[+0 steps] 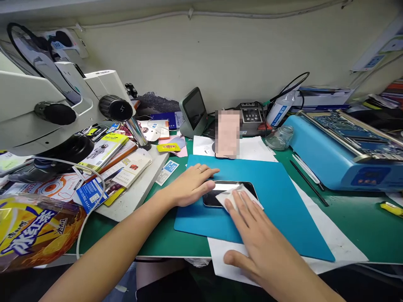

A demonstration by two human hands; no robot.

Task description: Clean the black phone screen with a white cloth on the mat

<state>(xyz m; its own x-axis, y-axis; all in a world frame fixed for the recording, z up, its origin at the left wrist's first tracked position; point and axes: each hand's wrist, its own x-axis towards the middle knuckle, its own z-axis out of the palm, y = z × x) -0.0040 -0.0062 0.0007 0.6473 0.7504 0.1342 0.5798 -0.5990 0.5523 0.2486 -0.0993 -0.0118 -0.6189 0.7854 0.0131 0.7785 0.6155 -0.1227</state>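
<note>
A smartphone (pixel 210 197) with a dark, glossy screen lies flat on the blue mat (pixel 195 220). My left hand (pixel 193 182) is at the phone's left end, fingers stretched out and a ring on one of them; the thumb is at the phone's edge. With its fingers close together, my right hand (pixel 252 226) holds a white tissue (pixel 224 197) down on the right half of the screen. The right thumb sticks out to the side, away from the tissue. Part of the phone is hidden under the tissue and fingers.
White paper (pixel 327 226) lies under the mat. At right are a blue machine (pixel 327 155), a glass jar (pixel 280 138) and thin tools (pixel 308 182). A microscope (pixel 63 109), booklets (pixel 107 151) and a drink bottle (pixel 34 230) crowd the left. A pixelated pink panel (pixel 227 134) stands behind.
</note>
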